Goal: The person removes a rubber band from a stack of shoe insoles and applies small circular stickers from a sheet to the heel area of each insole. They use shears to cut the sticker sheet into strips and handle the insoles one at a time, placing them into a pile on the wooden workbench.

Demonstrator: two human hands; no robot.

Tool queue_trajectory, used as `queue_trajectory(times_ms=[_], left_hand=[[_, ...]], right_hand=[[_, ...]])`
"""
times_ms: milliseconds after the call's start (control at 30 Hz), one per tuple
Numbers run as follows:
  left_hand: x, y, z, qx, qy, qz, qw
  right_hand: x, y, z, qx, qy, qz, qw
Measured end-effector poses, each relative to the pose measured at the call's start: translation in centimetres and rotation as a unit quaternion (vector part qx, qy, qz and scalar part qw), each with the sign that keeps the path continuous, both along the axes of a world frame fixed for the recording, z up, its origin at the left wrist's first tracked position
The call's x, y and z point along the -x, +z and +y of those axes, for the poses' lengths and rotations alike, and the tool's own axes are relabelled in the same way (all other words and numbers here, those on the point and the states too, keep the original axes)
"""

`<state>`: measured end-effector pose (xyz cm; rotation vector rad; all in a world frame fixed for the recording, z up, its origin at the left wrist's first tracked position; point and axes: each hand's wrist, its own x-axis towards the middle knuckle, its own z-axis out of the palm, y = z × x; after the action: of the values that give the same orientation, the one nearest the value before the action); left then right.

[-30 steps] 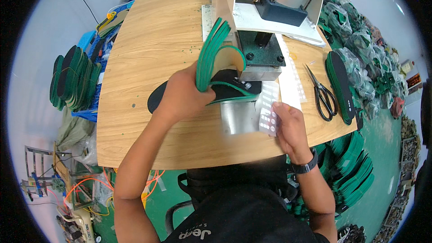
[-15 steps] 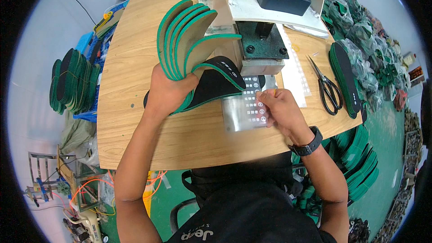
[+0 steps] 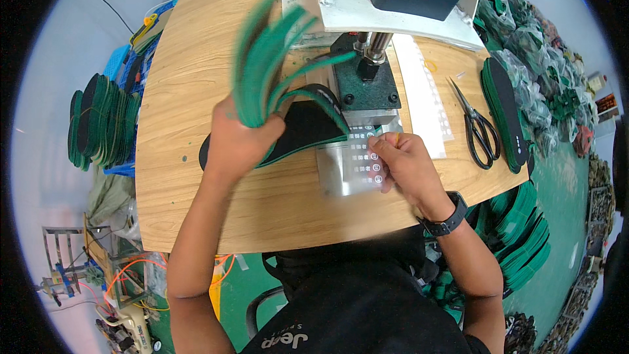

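Observation:
My left hand (image 3: 239,137) is closed around a fanned bundle of insoles (image 3: 259,85), dark with green edges and blurred by motion. A black insole (image 3: 304,121) lies low in the bundle, its right end reaching the press. My right hand (image 3: 413,164) pinches the edge of a clear transfer film (image 3: 362,156) printed with rows of white marks. That film lies over a shiny metal plate (image 3: 333,174) in front of the press. The dark press head (image 3: 367,82) is lowered onto its metal block, hiding the film's far end.
Black-handled scissors (image 3: 481,131) and a stack of black insoles (image 3: 504,115) lie at the table's right. A white paper strip (image 3: 419,95) runs beside the press. More bundled insoles (image 3: 98,121) stand at the left; others (image 3: 514,236) are piled below the right edge.
The press head has come down, exposing chrome rods above it. The insole bundle in my left hand is swinging. My right hand keeps its pinch on the film.

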<state>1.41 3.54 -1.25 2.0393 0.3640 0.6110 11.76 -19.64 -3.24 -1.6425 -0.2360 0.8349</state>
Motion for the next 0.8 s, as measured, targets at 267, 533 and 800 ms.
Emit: queue_trajectory(times_ms=[267, 533, 800], left_hand=[[-1.0, 1.3, -1.6, -0.163, -0.064, 0.158, 0.972], [-0.6, 0.8, -1.5, -0.175, -0.05, 0.167, 0.969], [0.6, 1.1, 0.7, -0.022, -0.017, 0.07, 0.997]], right_hand=[[0.6, 0.6, -0.5, -0.016, 0.014, -0.011, 1.0], [0.8, -0.7, -3.2, -0.062, -0.105, 0.05, 0.991], [-0.8, -0.4, -0.8, -0.02, 0.023, 0.027, 0.999]])
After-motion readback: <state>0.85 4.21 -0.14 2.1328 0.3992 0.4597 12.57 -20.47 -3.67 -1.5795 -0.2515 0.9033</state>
